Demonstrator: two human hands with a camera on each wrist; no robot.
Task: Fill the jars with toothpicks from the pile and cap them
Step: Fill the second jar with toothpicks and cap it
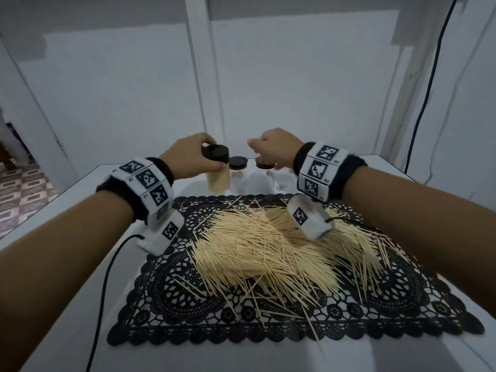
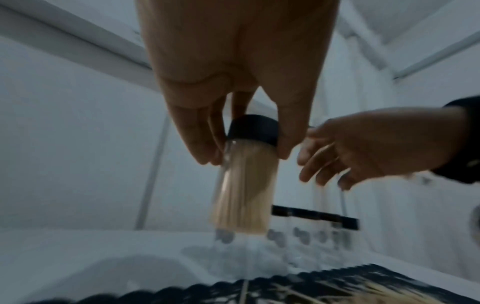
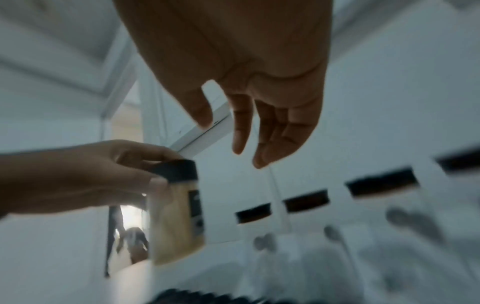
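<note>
Left hand [image 1: 192, 154]: fingers and thumb curled round the black cap [image 1: 215, 153] of a clear jar [image 1: 218, 181] packed with toothpicks; cap is on. In the left wrist view the jar's base looks just clear of the table [image 1: 80, 264], but blur leaves this uncertain.

Right hand [image 1: 273, 149]: fingers loose and apart, holding nothing, hovering over the row of black-capped jars [image 3: 306, 200] beyond the fingertips; views blurred, contact cannot be told.

Toothpick pile [image 1: 268, 245] lies on a black lace mat [image 1: 188, 312], nearer the person than both hands, below the wrists.
</note>
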